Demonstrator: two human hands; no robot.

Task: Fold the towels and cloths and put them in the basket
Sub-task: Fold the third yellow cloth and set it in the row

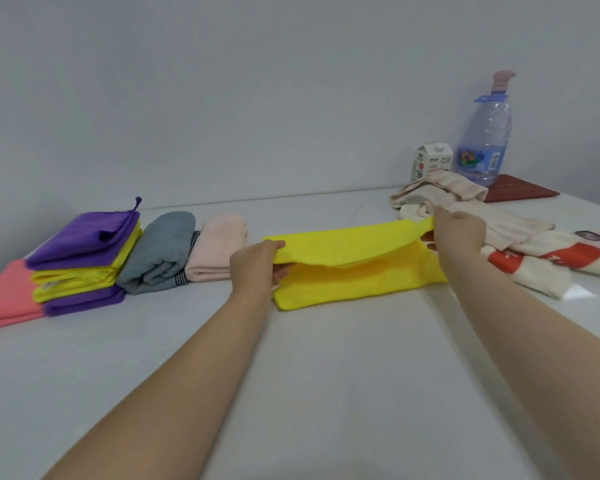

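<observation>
Two containers stand near the far right corner of the surface (291, 375): a clear plastic bottle (485, 140), upright, with a pinkish cover over its cap, and a small white carton (430, 164) just left of it, top closed, contents hidden. Fill level of the bottle: cannot tell. A dark red pad (520, 192) lies flat beside the bottle's foot. The yellow cloth (361, 271) lies mid-surface, toward the far edge, folded over on itself; its lower layer rests flat and its upper layer is raised clear of it. The left-hand grip (257, 268) pinches the left end of the upper layer, thumb on top. The right-hand grip (459, 233) pinches the right end of the same layer, held a little higher. Along the far edge toward the left corner is a stack of folded purple and yellow cloths (84, 261) with a coral cloth (4, 299) beside it at the left edge, then a folded grey towel (163, 258) touching a folded pale pink towel (215, 251). Just beyond the right-hand grip is an unfolded cream heap (465, 206), and beside it a red-and-white cloth (534, 265).
</observation>
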